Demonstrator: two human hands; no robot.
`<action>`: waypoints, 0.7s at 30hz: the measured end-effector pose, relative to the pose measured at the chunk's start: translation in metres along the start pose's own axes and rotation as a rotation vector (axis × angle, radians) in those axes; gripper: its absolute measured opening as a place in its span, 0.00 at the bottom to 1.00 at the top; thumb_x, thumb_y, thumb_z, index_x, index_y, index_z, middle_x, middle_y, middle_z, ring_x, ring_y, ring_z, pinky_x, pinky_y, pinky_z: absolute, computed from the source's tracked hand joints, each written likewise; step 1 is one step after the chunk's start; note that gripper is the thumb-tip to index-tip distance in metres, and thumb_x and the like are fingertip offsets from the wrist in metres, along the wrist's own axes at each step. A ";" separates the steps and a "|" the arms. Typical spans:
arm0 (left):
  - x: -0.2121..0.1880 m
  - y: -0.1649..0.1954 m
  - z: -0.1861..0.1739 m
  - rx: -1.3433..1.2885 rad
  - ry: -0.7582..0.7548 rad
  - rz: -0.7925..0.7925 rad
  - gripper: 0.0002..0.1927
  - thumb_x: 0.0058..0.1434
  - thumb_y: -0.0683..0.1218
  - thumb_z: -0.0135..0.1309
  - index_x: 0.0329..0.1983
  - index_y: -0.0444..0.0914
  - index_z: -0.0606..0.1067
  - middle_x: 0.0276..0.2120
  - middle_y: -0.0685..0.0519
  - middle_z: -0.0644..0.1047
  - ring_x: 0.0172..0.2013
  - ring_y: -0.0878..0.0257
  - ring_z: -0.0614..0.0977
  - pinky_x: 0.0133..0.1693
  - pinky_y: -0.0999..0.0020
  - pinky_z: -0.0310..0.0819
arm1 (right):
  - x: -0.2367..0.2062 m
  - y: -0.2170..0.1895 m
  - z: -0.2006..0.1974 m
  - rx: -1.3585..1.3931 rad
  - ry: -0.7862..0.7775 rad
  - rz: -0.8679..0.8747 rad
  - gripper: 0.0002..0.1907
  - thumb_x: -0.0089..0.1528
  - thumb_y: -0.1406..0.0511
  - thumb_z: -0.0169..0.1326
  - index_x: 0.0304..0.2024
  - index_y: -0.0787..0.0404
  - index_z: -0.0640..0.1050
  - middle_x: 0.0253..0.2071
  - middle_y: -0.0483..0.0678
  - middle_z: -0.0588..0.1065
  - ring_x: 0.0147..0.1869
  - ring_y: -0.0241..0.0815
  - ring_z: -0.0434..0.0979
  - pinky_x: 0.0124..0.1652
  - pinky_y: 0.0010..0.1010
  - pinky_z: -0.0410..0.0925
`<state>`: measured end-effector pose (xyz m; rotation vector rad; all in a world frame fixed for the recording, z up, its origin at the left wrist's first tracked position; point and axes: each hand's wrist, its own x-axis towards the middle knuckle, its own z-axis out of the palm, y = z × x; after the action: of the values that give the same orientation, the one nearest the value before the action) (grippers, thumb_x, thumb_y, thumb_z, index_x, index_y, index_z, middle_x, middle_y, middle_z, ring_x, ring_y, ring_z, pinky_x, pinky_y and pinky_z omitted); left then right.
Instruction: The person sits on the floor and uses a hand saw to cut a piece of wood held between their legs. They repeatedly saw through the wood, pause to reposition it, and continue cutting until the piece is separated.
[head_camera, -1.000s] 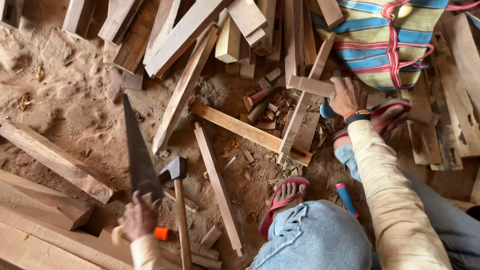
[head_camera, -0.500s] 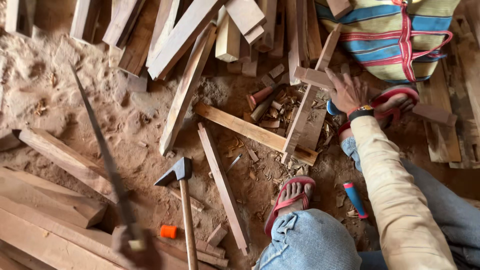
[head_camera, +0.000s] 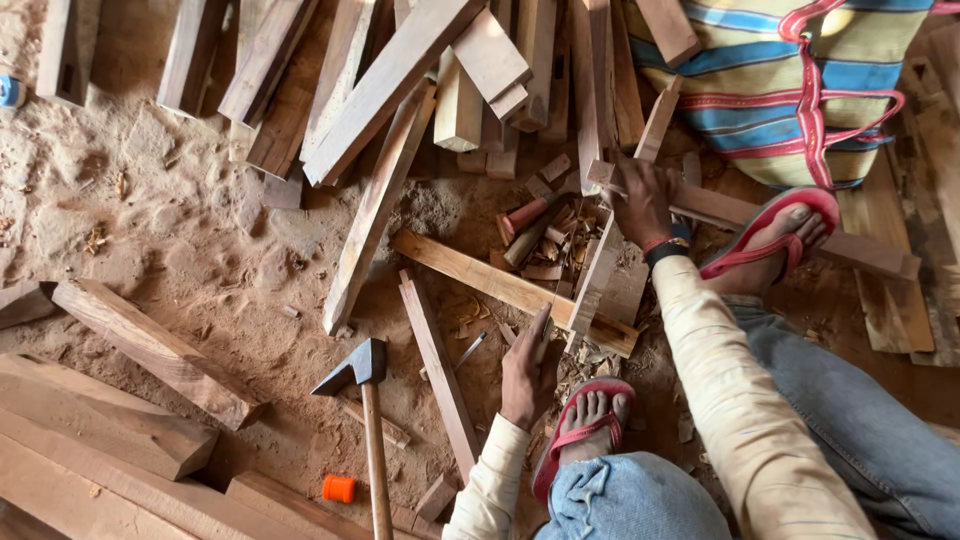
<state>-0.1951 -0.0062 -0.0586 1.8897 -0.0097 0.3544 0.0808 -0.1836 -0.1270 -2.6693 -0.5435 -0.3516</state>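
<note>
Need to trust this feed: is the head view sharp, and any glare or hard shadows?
Head view: sharp throughout, no motion blur on left hand or right hand; light soft and warm, shadows faint beside the hammer; no glare; upper corners slightly dimmer.

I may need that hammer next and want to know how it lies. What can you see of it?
The hammer lies flat on the sandy ground, apart from both hands. Its dark metal head has a wedge-shaped end pointing left and a blunt face on the right. The plain wooden handle runs down out of the frame. A small orange cap lies left of the handle.
</note>
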 end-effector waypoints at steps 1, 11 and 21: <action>0.001 -0.001 -0.002 0.009 -0.029 -0.039 0.29 0.68 0.41 0.53 0.72 0.35 0.64 0.62 0.37 0.75 0.56 0.44 0.82 0.57 0.52 0.78 | -0.001 -0.003 0.002 0.026 -0.002 0.023 0.36 0.62 0.59 0.62 0.73 0.50 0.70 0.57 0.53 0.73 0.62 0.54 0.69 0.66 0.54 0.50; 0.005 -0.050 0.026 0.076 -0.084 -0.103 0.31 0.68 0.44 0.55 0.75 0.40 0.63 0.53 0.41 0.81 0.44 0.48 0.87 0.48 0.51 0.85 | -0.010 0.004 0.014 -0.002 0.087 -0.037 0.18 0.69 0.60 0.60 0.62 0.46 0.81 0.59 0.49 0.74 0.63 0.51 0.66 0.64 0.48 0.50; 0.049 -0.088 0.054 0.055 -0.028 0.043 0.32 0.70 0.45 0.55 0.76 0.45 0.61 0.54 0.40 0.81 0.45 0.47 0.87 0.49 0.49 0.84 | -0.010 0.008 0.015 0.026 0.112 -0.040 0.16 0.69 0.59 0.59 0.59 0.48 0.82 0.55 0.50 0.75 0.59 0.53 0.67 0.61 0.48 0.51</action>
<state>-0.1196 -0.0182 -0.1434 1.9510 -0.0599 0.3605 0.0773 -0.1869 -0.1462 -2.5988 -0.5628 -0.4989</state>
